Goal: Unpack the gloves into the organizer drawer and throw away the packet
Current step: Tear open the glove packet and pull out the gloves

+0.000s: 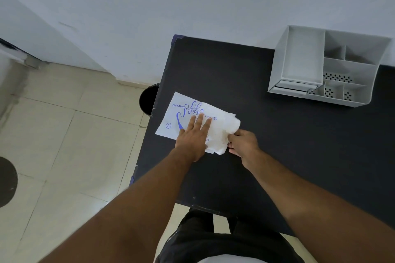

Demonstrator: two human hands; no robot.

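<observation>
A white packet (178,114) printed in blue with a hand outline and "disposable polyethylene gloves" lies flat near the left edge of the black table (267,134). My left hand (193,139) lies flat on the packet with fingers spread. A crumpled bunch of clear gloves (224,132) sticks out of the packet's right end, and my right hand (242,144) pinches it there. The grey organizer (320,66) stands at the back right of the table, its long left compartment (301,57) bare inside.
A black bin (148,99) stands on the tiled floor just past the table's left edge, partly hidden by it. A white wall runs behind the table. The organizer has several small compartments, some with perforated bottoms.
</observation>
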